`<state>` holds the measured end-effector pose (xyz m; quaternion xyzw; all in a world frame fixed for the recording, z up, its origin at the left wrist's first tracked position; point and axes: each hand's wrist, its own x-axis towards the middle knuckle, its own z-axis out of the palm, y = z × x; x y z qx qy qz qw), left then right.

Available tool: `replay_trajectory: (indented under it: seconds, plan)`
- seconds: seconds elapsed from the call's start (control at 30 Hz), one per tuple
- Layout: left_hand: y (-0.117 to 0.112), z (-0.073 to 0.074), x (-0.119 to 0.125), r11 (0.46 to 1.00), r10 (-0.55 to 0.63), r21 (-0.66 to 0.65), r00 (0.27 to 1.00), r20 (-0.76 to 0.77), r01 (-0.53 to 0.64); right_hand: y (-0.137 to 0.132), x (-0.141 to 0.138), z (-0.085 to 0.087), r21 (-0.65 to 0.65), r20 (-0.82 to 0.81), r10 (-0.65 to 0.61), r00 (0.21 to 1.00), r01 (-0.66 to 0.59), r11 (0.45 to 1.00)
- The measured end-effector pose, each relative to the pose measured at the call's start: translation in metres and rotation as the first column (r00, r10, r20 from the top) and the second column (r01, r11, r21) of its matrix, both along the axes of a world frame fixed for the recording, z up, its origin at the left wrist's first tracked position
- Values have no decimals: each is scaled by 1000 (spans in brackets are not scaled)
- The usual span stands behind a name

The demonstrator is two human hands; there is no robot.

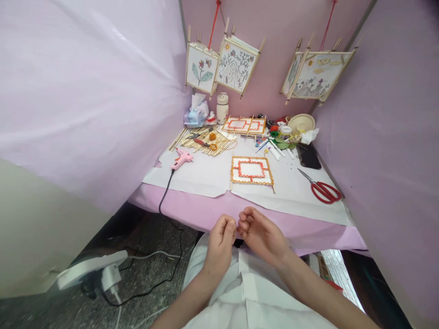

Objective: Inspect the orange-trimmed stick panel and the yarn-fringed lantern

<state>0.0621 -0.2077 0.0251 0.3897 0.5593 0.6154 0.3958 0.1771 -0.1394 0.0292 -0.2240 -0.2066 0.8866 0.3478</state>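
Observation:
My left hand (221,241) and my right hand (258,232) are held together over my lap, just in front of the table's near edge (192,211). Both have their fingers curled in, fingertips almost touching each other. Whatever sits between the fingers is too small to make out. The nearest thing on the table is a flat square frame of sticks (252,170) edged with orange and red trim, lying on white paper.
A pink glue gun (181,159) with a black cord lies at left, red scissors (324,189) at right. A pile of sticks (202,139), a second frame (244,125), a phone (308,156) and a bowl (301,122) sit further back. Paper lanterns (222,66) hang above.

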Motion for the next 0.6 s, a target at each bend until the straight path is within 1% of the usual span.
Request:
replay_trajectory:
  seconds: [0.07,0.17,0.3,0.43,0.6]
  plan:
    - [1,2,-2,996,71,64,991,-109,-64,-1,0,-1,27,-3,-7,1000,8,1000]
    - [2,2,-3,974,181,180,954,-237,-140,-4,-1,-4,50,-25,-14,1000,15,999]
    - [3,1,-1,949,247,271,913,-324,-160,-7,-5,-6,11,-12,-33,999,33,999]
    - [3,0,1,938,277,307,884,-377,-163,-10,-9,-7,-52,-24,-55,998,54,997]
    - [5,-4,1,910,338,380,824,-454,-164,-14,-13,-8,-52,-33,-94,995,92,994]
